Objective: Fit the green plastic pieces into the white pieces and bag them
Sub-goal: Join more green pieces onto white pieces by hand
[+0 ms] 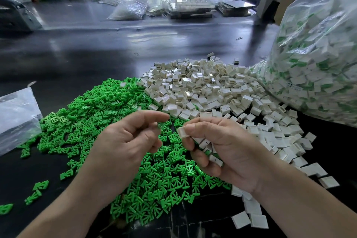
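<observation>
While pinching a white piece [182, 132] in the right hand [228, 150], more cupped in the palm, and curling the left hand [125, 141] over the green pieces [92, 118] heaped by the tabletop's [96, 54] near edge, unclear whether holding one, judge both light, stiff, slick; grip by flat faces

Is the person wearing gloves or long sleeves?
No. The left hand and right hand are both bare: no gloves, rings or watch show. The left forearm and right forearm are bare too, with no sleeve in view.
</observation>
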The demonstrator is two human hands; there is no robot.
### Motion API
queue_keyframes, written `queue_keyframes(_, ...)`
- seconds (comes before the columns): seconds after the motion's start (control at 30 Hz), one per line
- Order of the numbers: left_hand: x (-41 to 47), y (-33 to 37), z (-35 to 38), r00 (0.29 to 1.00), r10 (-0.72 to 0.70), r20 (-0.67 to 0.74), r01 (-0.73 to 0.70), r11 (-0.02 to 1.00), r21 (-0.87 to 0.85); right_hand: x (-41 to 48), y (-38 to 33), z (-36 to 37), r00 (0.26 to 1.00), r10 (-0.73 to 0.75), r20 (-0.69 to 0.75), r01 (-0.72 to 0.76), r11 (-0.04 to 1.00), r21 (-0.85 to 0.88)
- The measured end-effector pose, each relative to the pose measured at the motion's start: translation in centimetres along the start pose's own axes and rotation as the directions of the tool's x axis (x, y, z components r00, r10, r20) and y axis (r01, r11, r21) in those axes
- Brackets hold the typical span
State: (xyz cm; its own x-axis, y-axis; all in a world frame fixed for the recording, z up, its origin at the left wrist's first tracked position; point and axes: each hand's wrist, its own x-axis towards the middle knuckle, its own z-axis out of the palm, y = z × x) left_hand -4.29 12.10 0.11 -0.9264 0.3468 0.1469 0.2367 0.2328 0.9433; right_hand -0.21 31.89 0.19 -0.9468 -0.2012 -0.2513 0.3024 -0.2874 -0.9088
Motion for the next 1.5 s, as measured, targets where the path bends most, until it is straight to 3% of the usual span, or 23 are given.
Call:
queue_keyframes(0.1,-0.2,0.3,0.9,0.996,-0.076,0.044,0.085,0.966,-0.243,-0.1,0.1,0.3,1.0,-0.009,-0.006,0.009,1.0,-0.013)
queue_keyframes(0.17,-0.3,0.1,1.2,0.992,-0.117,0.05,0.127,0.939,-0.318,-0.2,0.3,0.5,0.999,-0.023,-0.024,0.023,1.0,-0.01)
queue_keyframes(0.43,-0.5,-0.7,1.4,0.991,-0.131,0.012,0.127,0.937,-0.324,-0.2,0.5,0.6,0.992,-0.123,-0.016,0.122,0.99,-0.073)
queue_keyframes(0.53,-0.4,-1.1,1.6,0.989,-0.143,0.025,0.141,0.903,-0.406,-0.2,0.6,0.6,0.987,-0.159,-0.003,0.157,0.978,-0.14)
queue_keyframes(0.77,-0.7,-1.3,2.0,0.994,-0.106,-0.026,0.085,0.901,-0.426,-0.4,0.9,0.6,0.977,-0.213,-0.008,0.197,0.92,-0.337)
queue_keyframes(0.87,-0.5,-0.7,2.2,0.992,-0.123,0.012,0.111,0.839,-0.533,-0.4,0.8,0.6,0.98,-0.2,0.007,0.195,0.948,-0.253)
queue_keyframes(1.0,-0.5,-0.1,2.2,0.974,-0.148,0.17,0.224,0.725,-0.652,-0.5,0.7,0.8,0.983,-0.183,0.025,0.185,0.966,-0.183)
queue_keyframes(1.17,-0.9,0.5,2.5,0.946,-0.073,0.314,0.301,0.552,-0.778,-0.7,0.5,0.9,0.987,-0.152,0.043,0.158,0.972,-0.176)
queue_keyframes(1.3,-1.0,0.6,2.9,0.952,-0.076,0.295,0.293,0.499,-0.816,-0.7,0.4,1.0,0.987,-0.156,0.045,0.161,0.974,-0.16)
queue_keyframes(1.5,-1.1,0.8,3.5,0.972,-0.082,0.221,0.232,0.505,-0.831,-0.7,0.4,1.4,0.981,-0.19,0.03,0.192,0.972,-0.136)
